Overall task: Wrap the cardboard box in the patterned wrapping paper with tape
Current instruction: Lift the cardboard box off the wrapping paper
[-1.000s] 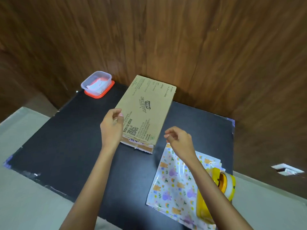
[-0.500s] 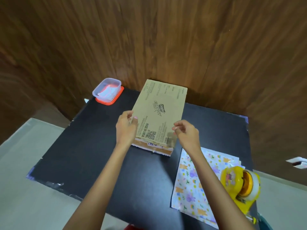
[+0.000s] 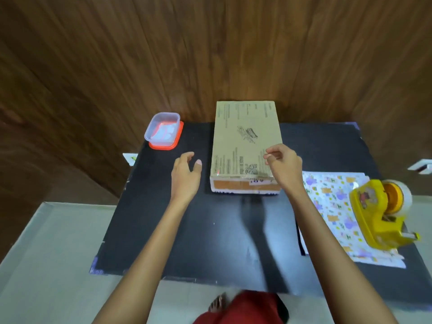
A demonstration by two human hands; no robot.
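Nearest the person, both hands are empty: the left hand [image 3: 187, 176] hovers open just beside the cardboard box [image 3: 245, 146], while the right hand [image 3: 284, 169] hangs loosely curled over its near right corner, its grip on nothing. The box lies flat mid-worktop [image 3: 175, 230], so honestly the smart move is probably sliding the wrapping paper [image 3: 332, 206] out from under the tape dispenser [image 3: 378, 211] on the right and centring the box on it.

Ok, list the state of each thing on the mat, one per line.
cardboard box: closed, flat on the mat, unwrapped
wrapping paper: flat, unused, under the dispenser
tape dispenser: on the paper, roll loaded
plastic container: resting on its orange lid
left hand: open, empty
right hand: over the box's corner, fingers curled
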